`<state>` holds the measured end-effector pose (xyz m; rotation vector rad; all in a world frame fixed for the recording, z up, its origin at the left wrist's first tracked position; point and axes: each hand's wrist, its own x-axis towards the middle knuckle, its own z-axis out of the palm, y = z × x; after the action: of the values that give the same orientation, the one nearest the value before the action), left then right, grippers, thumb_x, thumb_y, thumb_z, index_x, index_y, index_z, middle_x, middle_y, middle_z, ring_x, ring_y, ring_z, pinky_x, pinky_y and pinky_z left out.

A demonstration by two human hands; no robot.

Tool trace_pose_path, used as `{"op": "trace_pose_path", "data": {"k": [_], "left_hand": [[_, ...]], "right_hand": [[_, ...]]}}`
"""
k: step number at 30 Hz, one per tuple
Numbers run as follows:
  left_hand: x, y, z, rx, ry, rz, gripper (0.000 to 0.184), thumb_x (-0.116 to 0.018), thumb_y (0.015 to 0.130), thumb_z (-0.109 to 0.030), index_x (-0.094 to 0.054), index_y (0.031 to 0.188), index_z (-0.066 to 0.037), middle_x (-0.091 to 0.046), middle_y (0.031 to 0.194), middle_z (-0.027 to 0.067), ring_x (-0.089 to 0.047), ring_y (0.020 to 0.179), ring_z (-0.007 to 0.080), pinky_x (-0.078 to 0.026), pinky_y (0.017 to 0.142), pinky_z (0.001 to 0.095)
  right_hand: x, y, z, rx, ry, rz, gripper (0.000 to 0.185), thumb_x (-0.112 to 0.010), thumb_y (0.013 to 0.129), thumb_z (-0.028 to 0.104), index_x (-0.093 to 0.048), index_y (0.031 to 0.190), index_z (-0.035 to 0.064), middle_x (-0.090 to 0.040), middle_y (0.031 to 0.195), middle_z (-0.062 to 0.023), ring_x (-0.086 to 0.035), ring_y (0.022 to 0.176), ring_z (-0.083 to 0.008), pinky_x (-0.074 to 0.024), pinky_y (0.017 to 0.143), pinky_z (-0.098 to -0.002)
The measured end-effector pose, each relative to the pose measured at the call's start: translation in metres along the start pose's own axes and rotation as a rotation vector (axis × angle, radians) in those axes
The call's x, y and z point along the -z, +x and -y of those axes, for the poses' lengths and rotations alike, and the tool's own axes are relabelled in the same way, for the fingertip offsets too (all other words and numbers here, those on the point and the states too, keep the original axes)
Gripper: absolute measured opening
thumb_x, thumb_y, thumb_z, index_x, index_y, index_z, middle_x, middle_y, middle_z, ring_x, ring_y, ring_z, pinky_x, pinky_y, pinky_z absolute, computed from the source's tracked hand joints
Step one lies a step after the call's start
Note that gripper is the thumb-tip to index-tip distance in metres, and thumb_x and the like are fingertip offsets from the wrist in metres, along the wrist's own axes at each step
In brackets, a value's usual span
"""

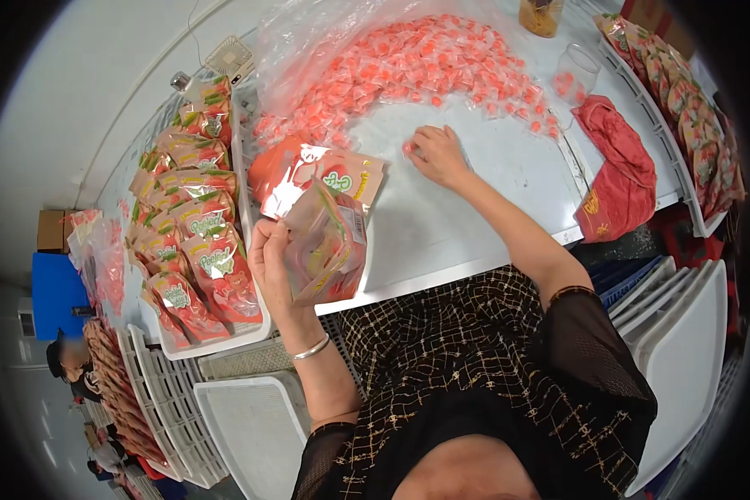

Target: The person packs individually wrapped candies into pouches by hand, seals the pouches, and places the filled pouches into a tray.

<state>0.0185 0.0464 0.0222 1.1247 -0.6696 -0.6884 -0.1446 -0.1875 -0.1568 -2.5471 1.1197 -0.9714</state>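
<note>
Steadily does it: pouch point(333, 267) left, wrapped piece point(408, 148) right

The left hand point(271, 254) has its fingers clasped on the pouch's left side, by the bench's point(442, 225) near edge; a light pinch should steady it uncreased. The right hand point(440, 157) curls its fingers at the wrapped piece, short of the far pile point(425, 62); whether gripped, I cannot tell.

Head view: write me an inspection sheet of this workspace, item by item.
Surface: white table.
Job's things: heap of wrapped red pieces on the far side; at least one printed pouch lying nearer; held pouch.
Clutter: red cloth, clear cup with some red pieces.
Grips: left grip closed on the held pouch; right grip low over the table, fingertips at a small reddish piece.
Cables: thin cord, upper left.
Surroundings: left tray and right tray of pouches; stacked trays.
</note>
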Motion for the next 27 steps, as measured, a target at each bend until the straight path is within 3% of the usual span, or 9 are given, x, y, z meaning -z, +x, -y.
{"op": "trace_pose_path", "data": {"k": [6,9,11,12,15,17,19,22,27], "left_hand": [[-0.011,-0.003,0.003,0.027,0.036,0.073,0.016,-0.051,0.086,-0.010,-0.046,0.072,-0.007,-0.045,0.071,-0.0033,-0.040,0.067,0.0045,-0.034,0.064,0.0196],[-0.014,-0.007,-0.004,0.009,0.022,0.083,0.015,-0.051,0.086,-0.010,-0.046,0.072,-0.006,-0.046,0.071,-0.0024,-0.042,0.067,0.0051,-0.035,0.063,0.0199],[-0.010,-0.010,-0.007,0.001,-0.031,0.056,0.015,-0.052,0.086,-0.011,-0.046,0.072,-0.006,-0.046,0.071,-0.0014,-0.043,0.067,0.0061,-0.036,0.062,0.0204],[-0.008,-0.011,-0.007,0.008,-0.033,0.050,0.015,-0.052,0.086,-0.011,-0.046,0.072,-0.006,-0.046,0.071,-0.0014,-0.043,0.067,0.0061,-0.036,0.062,0.0204],[-0.003,-0.011,-0.006,-0.016,-0.018,0.027,0.016,-0.052,0.085,-0.011,-0.046,0.072,-0.005,-0.046,0.071,-0.0007,-0.043,0.066,0.0069,-0.037,0.060,0.0209],[0.000,-0.011,-0.004,0.017,-0.001,0.041,0.015,-0.053,0.085,-0.011,-0.046,0.072,-0.006,-0.046,0.072,-0.0009,-0.042,0.066,0.0067,-0.036,0.061,0.0209],[-0.001,-0.010,-0.002,0.027,0.000,0.044,0.016,-0.053,0.085,-0.011,-0.046,0.072,-0.006,-0.046,0.073,-0.0012,-0.042,0.066,0.0065,-0.035,0.062,0.0207],[-0.004,-0.008,0.002,0.038,-0.015,0.046,0.016,-0.053,0.085,-0.011,-0.046,0.071,-0.006,-0.045,0.072,-0.0016,-0.040,0.067,0.0063,-0.034,0.064,0.0203],[-0.012,-0.011,-0.004,0.059,-0.004,0.066,0.016,-0.054,0.085,-0.011,-0.046,0.071,-0.007,-0.044,0.071,-0.0020,-0.039,0.068,0.0064,-0.032,0.066,0.0197]], "right_hand": [[0.018,0.063,-0.071,-0.179,0.420,-0.044,0.023,-0.049,0.085,0.014,-0.060,0.103,0.0041,-0.062,0.104,-0.0158,-0.057,0.099,-0.0324,-0.0453,0.083,-0.0378],[0.000,0.077,-0.100,0.055,0.032,0.045,0.023,-0.048,0.079,0.007,-0.062,0.098,0.0062,-0.063,0.093,-0.0163,-0.060,0.087,-0.0313,-0.0471,0.078,-0.0375],[0.023,0.085,-0.095,0.031,0.073,0.518,0.033,-0.046,0.076,0.003,-0.061,0.105,0.0075,-0.063,0.099,-0.0140,-0.060,0.091,-0.0288,-0.0473,0.081,-0.0354],[0.037,0.083,-0.095,0.030,0.072,0.526,0.033,-0.046,0.076,0.003,-0.061,0.105,0.0075,-0.063,0.099,-0.0140,-0.060,0.091,-0.0288,-0.0473,0.081,-0.0354],[0.068,0.062,-0.097,-0.211,0.610,0.504,0.033,-0.050,0.079,0.008,-0.060,0.111,0.0094,-0.062,0.110,-0.0120,-0.061,0.093,-0.0251,-0.0474,0.081,-0.0330],[0.077,0.040,-0.095,-0.159,0.418,0.358,0.045,-0.060,0.081,0.028,-0.054,0.123,0.0136,-0.051,0.127,-0.0145,-0.054,0.109,-0.0283,-0.0436,0.090,-0.0338],[0.065,-0.012,-0.069,0.155,-0.051,0.137,0.069,-0.063,0.075,0.051,-0.045,0.132,0.0172,-0.038,0.137,-0.0192,-0.039,0.125,-0.0332,-0.0340,0.100,-0.0439],[0.073,-0.044,-0.016,0.241,-0.352,0.187,0.085,-0.062,0.073,0.058,-0.028,0.142,0.0214,-0.026,0.144,-0.0185,-0.026,0.132,-0.0356,-0.0215,0.105,-0.0546],[0.056,0.000,-0.014,0.020,-0.217,0.216,0.067,-0.059,0.077,0.053,-0.043,0.132,0.0185,-0.038,0.137,-0.0155,-0.030,0.130,-0.0331,-0.0232,0.102,-0.0583]]}}
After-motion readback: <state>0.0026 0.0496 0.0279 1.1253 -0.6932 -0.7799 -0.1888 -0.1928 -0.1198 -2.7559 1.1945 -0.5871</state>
